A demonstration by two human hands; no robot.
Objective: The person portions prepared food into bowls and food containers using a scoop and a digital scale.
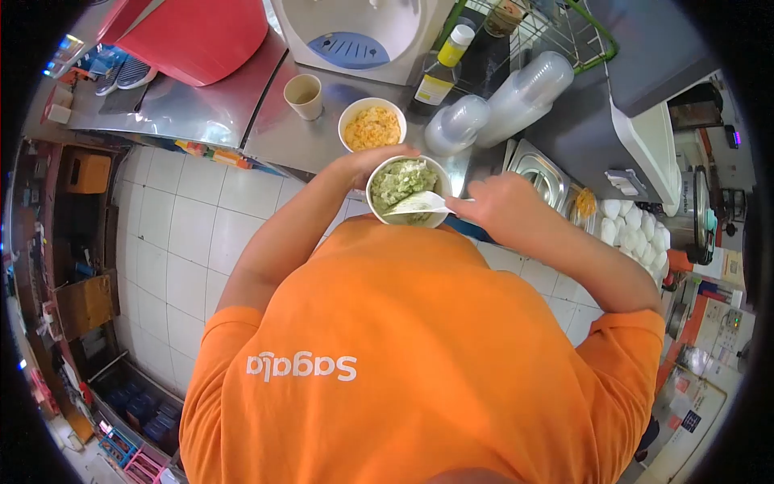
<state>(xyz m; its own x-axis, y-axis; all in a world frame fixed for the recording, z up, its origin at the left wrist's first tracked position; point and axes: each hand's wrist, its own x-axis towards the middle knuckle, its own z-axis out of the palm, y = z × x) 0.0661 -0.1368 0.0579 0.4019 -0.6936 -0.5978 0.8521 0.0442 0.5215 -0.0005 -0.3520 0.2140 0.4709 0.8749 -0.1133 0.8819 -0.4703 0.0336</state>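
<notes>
A white bowl (442,179) of green mash with white bits is held close to the chest, over the counter's front edge. My left hand (379,161) grips its far left side, the fingers partly hidden behind it. A white plastic spoon (423,203) rests with its head in the green mash (399,181). Its handle is pinched in my right hand (498,206), to the right of the bowl. Just beyond my left hand, a second white bowl (372,123) with an orange and yellow shredded mix stands on the steel counter.
On the steel counter (270,133) are a paper cup (304,97), a red tub (197,40), a dark bottle with a yellow label (439,73) and stacked clear plastic cups (524,97). A white basin (355,36) lies behind. Eggs (633,230) sit at the right.
</notes>
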